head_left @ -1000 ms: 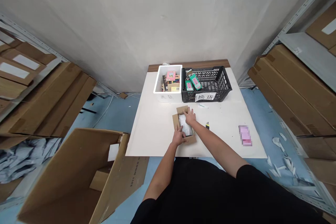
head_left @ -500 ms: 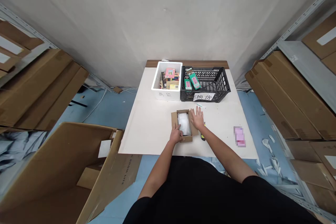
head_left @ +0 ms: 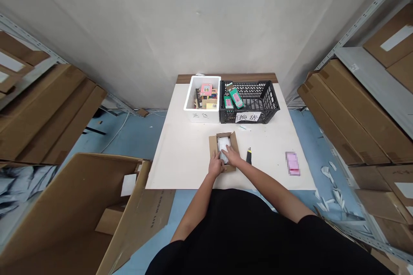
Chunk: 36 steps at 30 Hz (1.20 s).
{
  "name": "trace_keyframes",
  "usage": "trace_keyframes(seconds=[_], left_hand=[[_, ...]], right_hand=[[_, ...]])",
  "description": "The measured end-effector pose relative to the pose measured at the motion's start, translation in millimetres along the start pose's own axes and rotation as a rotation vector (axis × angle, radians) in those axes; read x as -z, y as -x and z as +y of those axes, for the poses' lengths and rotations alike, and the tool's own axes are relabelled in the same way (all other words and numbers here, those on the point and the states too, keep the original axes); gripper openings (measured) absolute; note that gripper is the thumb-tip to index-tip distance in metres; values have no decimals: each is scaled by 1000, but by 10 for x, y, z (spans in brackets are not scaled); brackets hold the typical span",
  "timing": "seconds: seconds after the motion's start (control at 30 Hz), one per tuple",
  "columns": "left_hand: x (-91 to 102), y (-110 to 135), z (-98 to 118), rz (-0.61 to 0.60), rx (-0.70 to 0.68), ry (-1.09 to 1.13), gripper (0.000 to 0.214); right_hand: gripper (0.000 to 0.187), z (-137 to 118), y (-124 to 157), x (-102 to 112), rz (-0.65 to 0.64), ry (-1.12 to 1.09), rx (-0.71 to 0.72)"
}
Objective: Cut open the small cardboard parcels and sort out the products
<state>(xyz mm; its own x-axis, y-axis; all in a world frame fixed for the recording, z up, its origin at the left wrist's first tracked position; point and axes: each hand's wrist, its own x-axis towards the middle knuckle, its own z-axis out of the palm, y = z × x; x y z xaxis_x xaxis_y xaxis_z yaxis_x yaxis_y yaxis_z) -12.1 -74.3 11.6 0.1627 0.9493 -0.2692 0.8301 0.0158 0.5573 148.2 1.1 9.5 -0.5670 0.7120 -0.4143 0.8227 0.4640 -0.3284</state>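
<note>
A small brown cardboard box (head_left: 213, 142) stands near the front of the table with its flaps spread. A white wrapped packet (head_left: 223, 142) lies inside it; I cannot make out its contents. My left hand (head_left: 216, 165) is closed on the box's near left edge, with the index finger pointing inward. Over the near right side of the box, my right hand (head_left: 232, 156) reaches in with fingers stretched onto the packet. To the right of the box, a black and yellow utility knife (head_left: 248, 156) lies on the table.
Behind the box stand a white bin (head_left: 201, 116) of small boxes and a black plastic crate (head_left: 271, 102) holding green-and-pink boxes. A pink item (head_left: 292, 163), pixelated, lies at right on the white table (head_left: 180, 154). A large open carton (head_left: 74, 189) stands on the floor at left.
My right hand has moved left and down from the right flap into the box, onto the packet. The knife now shows more fully. My left hand stays at the box.
</note>
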Motion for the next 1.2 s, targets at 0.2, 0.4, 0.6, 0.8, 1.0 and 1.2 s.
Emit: trace_keyframes(seconds=[0.2, 0.4, 0.6, 0.8, 1.0, 1.2], left_hand=[[-133, 97, -97, 103, -72, 50, 21], [-167, 114, -171, 111, -96, 149, 18], [-128, 45, -227, 109, -81, 182, 16], [-64, -53, -218, 64, -58, 130, 16], [-133, -69, -148, 5, -60, 101, 21], [-76, -14, -137, -2, -21, 151, 22]], right_hand=[[109, 1, -114, -116, 29, 72, 73], [110, 74, -51, -136, 124, 15, 143], [98, 155, 127, -139, 356, -122, 135], [63, 263, 55, -2, 544, -289, 40], [43, 252, -141, 150, 647, -318, -212], [46, -9, -197, 87, 514, -199, -228]])
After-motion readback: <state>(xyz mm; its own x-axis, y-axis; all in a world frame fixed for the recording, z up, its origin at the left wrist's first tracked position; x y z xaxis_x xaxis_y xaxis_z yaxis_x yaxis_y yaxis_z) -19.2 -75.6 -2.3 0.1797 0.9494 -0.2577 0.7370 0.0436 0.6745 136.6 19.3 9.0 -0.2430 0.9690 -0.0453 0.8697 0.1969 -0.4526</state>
